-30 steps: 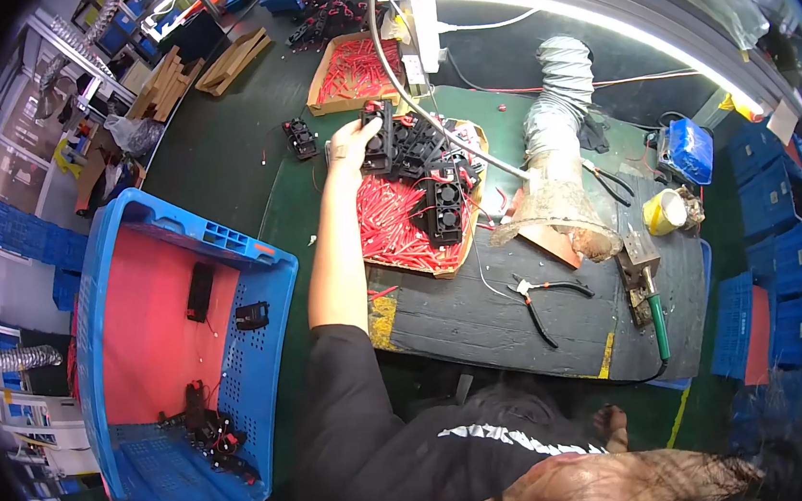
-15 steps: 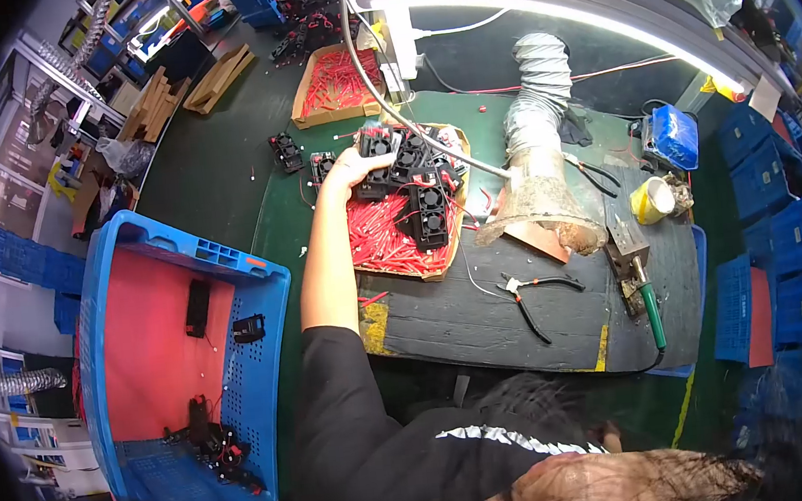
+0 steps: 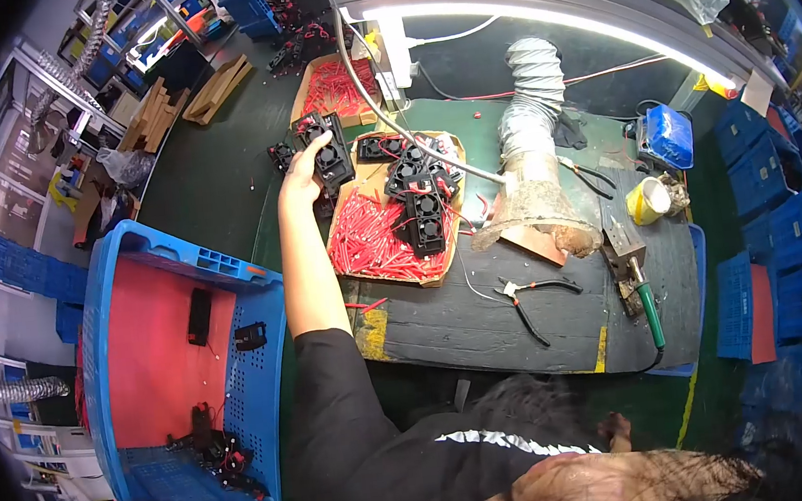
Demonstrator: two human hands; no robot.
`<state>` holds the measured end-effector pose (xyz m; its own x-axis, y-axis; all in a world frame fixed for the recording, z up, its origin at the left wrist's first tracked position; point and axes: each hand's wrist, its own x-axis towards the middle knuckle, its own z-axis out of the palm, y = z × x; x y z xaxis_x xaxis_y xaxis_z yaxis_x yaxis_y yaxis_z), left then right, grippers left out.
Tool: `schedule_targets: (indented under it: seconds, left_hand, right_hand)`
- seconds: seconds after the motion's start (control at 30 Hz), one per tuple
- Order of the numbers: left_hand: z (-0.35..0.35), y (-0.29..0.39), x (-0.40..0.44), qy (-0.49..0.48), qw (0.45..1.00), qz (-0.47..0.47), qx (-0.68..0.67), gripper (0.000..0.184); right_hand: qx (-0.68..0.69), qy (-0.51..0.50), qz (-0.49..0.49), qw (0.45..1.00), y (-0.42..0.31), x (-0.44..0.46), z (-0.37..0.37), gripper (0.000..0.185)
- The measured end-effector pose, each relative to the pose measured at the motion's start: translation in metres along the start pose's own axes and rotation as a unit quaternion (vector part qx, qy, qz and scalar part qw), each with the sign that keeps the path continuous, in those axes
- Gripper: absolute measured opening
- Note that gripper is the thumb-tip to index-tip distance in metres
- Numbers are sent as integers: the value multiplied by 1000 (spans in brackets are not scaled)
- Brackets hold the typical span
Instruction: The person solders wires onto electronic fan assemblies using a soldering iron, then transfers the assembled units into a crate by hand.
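My left hand (image 3: 297, 175) grips a black twin-fan unit (image 3: 332, 151) above the left edge of a cardboard tray (image 3: 394, 278). Its thumb lies over the unit's face. Red tubes (image 3: 370, 234) fill much of that tray, with several more black fan units (image 3: 425, 219) resting on top at its right and back. Another dark fan unit (image 3: 282, 156) sits on the table just left of the hand. Low in the view, near the body, part of my right hand (image 3: 616, 428) shows; it is small and dark, and its fingers cannot be made out.
A blue crate (image 3: 276, 359) with several black parts stands at the left. Pliers (image 3: 521, 297) lie on the dark mat, near a soldering iron (image 3: 653, 313) and a fume hose (image 3: 533, 170). More red tubes fill a rear box (image 3: 332, 88).
My left hand has moved left, away from the pile of fan units, carrying one twin-fan unit over the tray's left edge. More of the red tubes now shows.
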<state>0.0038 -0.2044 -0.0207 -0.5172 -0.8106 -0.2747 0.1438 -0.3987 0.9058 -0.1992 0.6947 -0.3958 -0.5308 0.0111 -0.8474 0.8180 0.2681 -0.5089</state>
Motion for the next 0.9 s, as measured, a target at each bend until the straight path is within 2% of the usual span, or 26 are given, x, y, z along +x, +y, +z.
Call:
schedule_targets:
  seconds: [0.07,0.1,0.17,0.2,0.27,0.33,0.37,0.4,0.47,0.5,0.53,0.6,0.63,0.67,0.73,0.77,0.8,0.87,0.9]
  left_hand:
    - [7,12,-1,-24,989,24,144,36]
    - [12,15,4,-24,960,137,243,49]
    - [22,38,3,-79,896,118,420,58]
    - [31,50,-1,-96,848,109,510,61]
    - [9,38,53,-210,631,362,653,76]
    - [35,44,57,-283,542,232,757,75]
    - [41,38,62,-304,549,224,746,70]
    - [51,35,65,-316,553,167,753,73]
    - [57,22,77,-330,570,166,733,75]
    - [62,24,79,-325,570,86,750,81]
    - [57,16,90,-325,572,89,748,81]
    - [45,-4,110,-413,686,23,598,89]
    - [41,-6,109,-415,696,70,582,92]
    - [42,-5,100,-410,718,49,560,95]
    - [44,0,88,-428,688,16,586,98]
    - [42,-2,86,-435,662,49,609,99]
    - [38,-5,82,-437,660,46,610,99]
    - [27,-14,71,-300,588,152,736,95]
    - [30,-12,61,-294,602,175,721,83]
  right_hand:
    - [1,21,21,1000,11,1,2,27]
    - [2,44,43,998,18,6,1,27]
    - [-38,44,36,998,9,-14,5,27]
    - [-78,44,29,996,9,-17,4,27]
    - [-23,42,26,998,28,-20,-7,28]
    - [32,37,22,999,37,-21,-7,28]
    - [21,48,35,998,40,-22,-9,27]
    - [9,60,48,997,41,-27,-9,27]
    - [13,60,41,997,41,-36,-4,26]
    - [16,60,33,998,38,-41,-2,26]
    - [16,61,30,998,33,-46,0,26]
    - [44,41,40,997,20,-54,5,25]
    - [45,42,38,997,22,-54,6,25]
    - [34,58,34,997,34,-43,1,24]
    - [25,75,31,996,39,-36,-5,24]
    - [1,52,-9,999,40,-38,-6,24]
    - [-23,29,-49,998,41,-39,-5,24]
    - [-69,-19,-126,989,47,-44,-1,24]
    - [-82,-31,-145,986,41,-45,2,24]
